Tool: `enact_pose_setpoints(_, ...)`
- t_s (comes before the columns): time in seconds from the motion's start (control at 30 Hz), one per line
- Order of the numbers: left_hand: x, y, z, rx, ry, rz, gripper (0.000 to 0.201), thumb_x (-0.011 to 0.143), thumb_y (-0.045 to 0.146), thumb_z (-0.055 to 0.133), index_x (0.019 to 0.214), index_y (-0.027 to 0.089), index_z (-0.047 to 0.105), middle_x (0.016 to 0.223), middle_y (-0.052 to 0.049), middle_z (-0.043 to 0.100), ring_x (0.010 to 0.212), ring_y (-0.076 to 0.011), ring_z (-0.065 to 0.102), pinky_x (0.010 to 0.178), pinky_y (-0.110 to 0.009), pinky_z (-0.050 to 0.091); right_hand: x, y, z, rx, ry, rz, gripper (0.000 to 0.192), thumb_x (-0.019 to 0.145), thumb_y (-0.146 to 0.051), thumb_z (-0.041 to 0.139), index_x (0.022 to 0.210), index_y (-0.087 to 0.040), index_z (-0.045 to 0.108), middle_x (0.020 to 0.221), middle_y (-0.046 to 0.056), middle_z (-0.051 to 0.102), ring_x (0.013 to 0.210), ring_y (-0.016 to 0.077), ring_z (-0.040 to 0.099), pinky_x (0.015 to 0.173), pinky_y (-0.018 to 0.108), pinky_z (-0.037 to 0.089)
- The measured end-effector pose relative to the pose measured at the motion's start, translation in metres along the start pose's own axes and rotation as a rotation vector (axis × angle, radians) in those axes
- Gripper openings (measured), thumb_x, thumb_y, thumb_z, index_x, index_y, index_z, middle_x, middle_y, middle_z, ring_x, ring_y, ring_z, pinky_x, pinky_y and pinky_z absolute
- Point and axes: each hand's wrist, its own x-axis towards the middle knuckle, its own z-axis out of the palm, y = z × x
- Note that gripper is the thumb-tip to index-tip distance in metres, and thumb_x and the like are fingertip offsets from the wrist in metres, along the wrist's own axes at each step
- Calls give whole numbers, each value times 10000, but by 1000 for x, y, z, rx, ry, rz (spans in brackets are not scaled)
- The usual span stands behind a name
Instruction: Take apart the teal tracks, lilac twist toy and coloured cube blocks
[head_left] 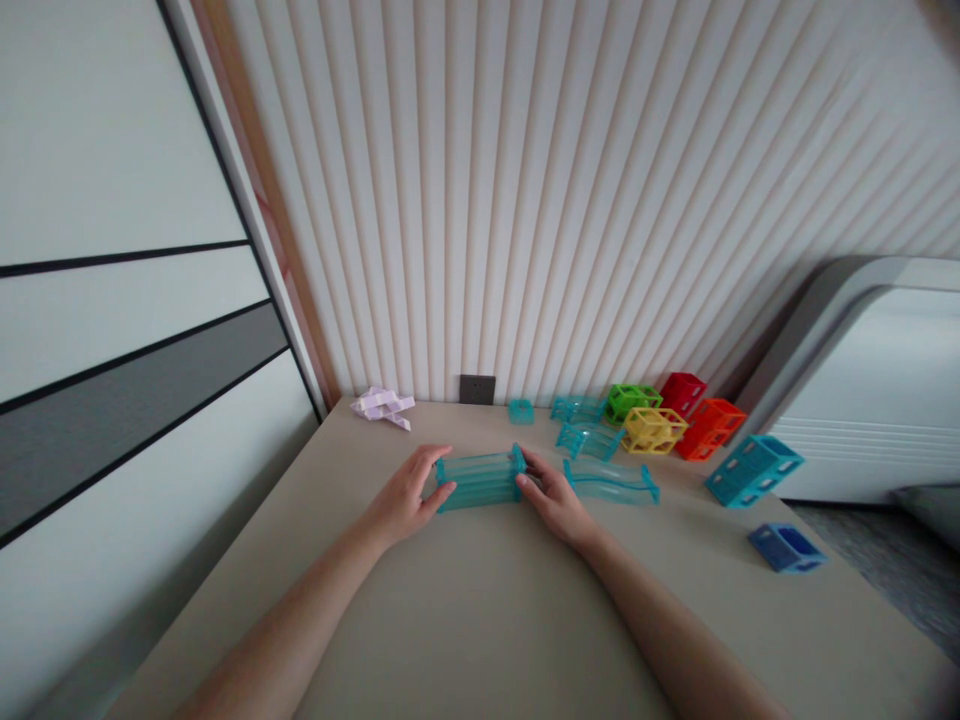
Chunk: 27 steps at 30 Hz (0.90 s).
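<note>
A bundle of clear teal plastic track pieces [481,482] lies lengthwise between my hands, seemingly stacked together. My left hand [405,492] grips its left end, thumb in front and fingers behind. At the other end, my right hand [556,498] pinches the teal end plate, with some fingertips hidden behind it. Whether the bundle rests on the table or is slightly raised, I cannot tell. Just right of my right hand lies a wavy clear teal track piece [611,482].
Curved teal tracks [590,441] and a small teal square piece [520,411] lie farther back. Yellow [654,430], green [632,402], red [682,394], orange [711,428], teal [754,470] and blue [787,548] frame blocks stand right. Lilac pieces [382,405] sit back left, near the wall [420,200].
</note>
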Motion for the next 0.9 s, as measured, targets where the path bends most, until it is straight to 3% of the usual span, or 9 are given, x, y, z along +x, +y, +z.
enact_pose_setpoints(0.47,-4,-15,7,-26,20,-157,554,970,423,540,1445,202,361,1259,-143,640,1088,-244,663,974,-434,537,2,0,3,34,30,6,594,888,-591,622,1364,-243,546,1330,134,626,1193,297,610,1018,494,493)
enact_pose_setpoints(0.73,-8,-19,10,-54,-57,-175,717,942,449,580,1533,210,253,1392,-168,585,1221,-275,620,1047,-462,496,0,2,3,63,22,37,625,884,-574,637,1399,-244,505,1371,140,594,1179,289,616,1005,487,501)
enact_pose_setpoints(0.9,-8,-19,12,-49,-33,-193,704,937,426,592,1531,219,274,1368,-162,605,1087,-258,684,975,-450,547,1,3,5,103,14,36,601,881,-577,640,1372,-251,525,1353,128,607,1136,274,638,983,461,514)
